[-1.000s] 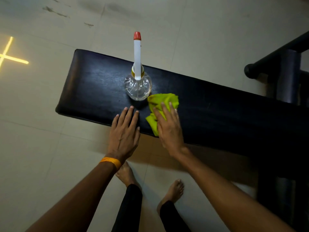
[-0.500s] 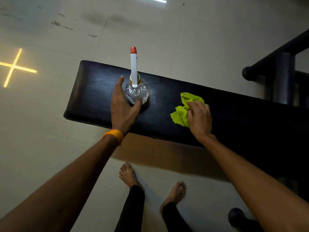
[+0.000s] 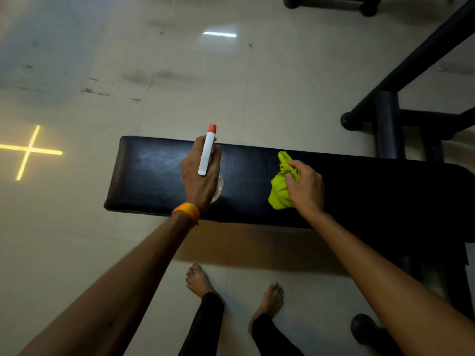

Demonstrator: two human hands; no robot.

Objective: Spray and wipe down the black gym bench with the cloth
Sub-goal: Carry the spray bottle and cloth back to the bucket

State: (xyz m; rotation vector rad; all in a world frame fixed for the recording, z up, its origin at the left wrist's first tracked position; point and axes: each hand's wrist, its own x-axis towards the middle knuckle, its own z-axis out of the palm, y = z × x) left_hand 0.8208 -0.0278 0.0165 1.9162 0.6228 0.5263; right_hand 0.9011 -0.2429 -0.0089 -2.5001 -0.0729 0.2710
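The black gym bench (image 3: 154, 173) runs from centre left to the right edge of the head view. My left hand (image 3: 198, 176), with an orange wristband, grips the clear spray bottle (image 3: 207, 152) near the bench's left part; its white nozzle with a red tip points away from me, and the clear body is mostly hidden behind my hand. My right hand (image 3: 305, 188) holds the bunched yellow-green cloth (image 3: 279, 191) on the bench top, to the right of the bottle.
A black metal frame (image 3: 390, 124) stands behind the bench at the right. A yellow cross of light (image 3: 28, 150) marks the tiled floor at the left. My bare feet (image 3: 198, 281) stand in front of the bench. A dark object (image 3: 365, 327) lies at lower right.
My left hand went from flat on the bench edge to a grip round the spray bottle. My right hand slid the cloth to the right and bunched it up.
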